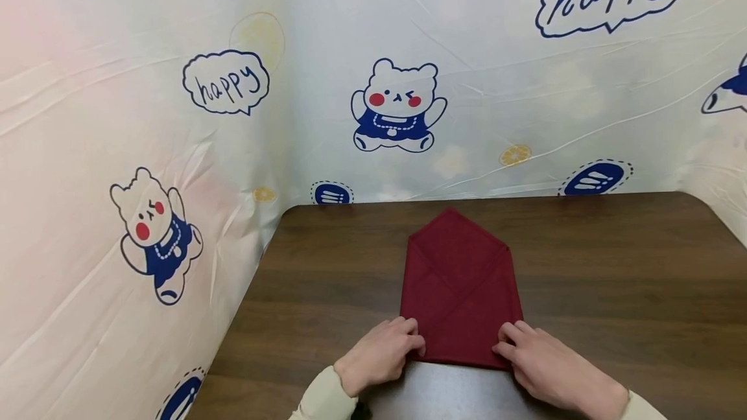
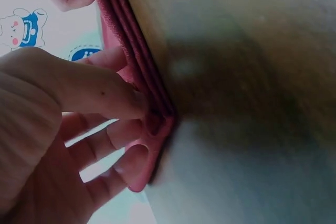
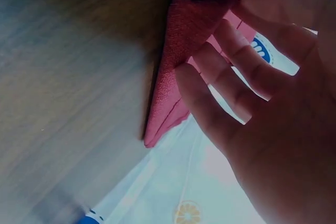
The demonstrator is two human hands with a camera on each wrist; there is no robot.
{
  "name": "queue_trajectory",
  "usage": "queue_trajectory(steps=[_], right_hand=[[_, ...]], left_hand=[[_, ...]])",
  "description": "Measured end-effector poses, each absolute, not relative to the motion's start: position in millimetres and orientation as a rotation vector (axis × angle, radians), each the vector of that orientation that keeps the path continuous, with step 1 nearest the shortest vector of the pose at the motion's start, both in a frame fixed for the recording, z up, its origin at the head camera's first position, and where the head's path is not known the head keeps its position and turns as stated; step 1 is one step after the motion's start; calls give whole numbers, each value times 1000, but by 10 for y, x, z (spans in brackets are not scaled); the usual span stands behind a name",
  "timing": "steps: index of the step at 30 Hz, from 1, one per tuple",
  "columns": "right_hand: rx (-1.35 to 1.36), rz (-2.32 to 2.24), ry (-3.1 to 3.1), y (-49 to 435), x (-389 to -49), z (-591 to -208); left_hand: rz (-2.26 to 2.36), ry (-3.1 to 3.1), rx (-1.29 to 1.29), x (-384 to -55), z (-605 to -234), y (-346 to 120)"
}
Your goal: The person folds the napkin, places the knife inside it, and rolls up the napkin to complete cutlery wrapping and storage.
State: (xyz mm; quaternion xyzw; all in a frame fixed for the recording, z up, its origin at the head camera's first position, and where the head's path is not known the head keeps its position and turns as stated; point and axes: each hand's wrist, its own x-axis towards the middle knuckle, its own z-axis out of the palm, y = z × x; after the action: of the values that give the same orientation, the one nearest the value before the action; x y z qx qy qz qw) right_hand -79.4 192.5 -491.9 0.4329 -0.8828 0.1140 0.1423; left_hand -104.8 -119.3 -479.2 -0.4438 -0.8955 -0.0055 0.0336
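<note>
A dark red cloth [image 1: 461, 306], folded into a five-sided, envelope-like shape, lies flat on the brown wood-grain surface [image 1: 613, 271], in the lower middle of the frame in the head view. Its point aims up towards the far edge of the surface, and slanting fold lines meet in a V across its upper half. The two hands are well apart, each pinching one of its near corners: the left hand [image 1: 383, 349] at the lower left corner, the right hand [image 1: 539, 358] at the lower right. In the left wrist view the thumb presses against several stacked layers of the edge, with fingers on the other side of the cloth. The right wrist view is dim where thumb and forefinger meet the edge, so how many layers they take in is hard to tell. Pale sleeves show at the bottom of the head view. Behind the surface and down the left side hangs a light sheet [image 1: 467, 24] printed with bears, orange slices and "happy" bubbles.
</note>
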Motion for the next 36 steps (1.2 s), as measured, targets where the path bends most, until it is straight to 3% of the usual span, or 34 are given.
queue_trajectory(steps=[36], right_hand=[[1136, 284, -2428, 1865, -812, -5067]], left_hand=[[226, -2525, -1337, -1017, -4874, -1279]])
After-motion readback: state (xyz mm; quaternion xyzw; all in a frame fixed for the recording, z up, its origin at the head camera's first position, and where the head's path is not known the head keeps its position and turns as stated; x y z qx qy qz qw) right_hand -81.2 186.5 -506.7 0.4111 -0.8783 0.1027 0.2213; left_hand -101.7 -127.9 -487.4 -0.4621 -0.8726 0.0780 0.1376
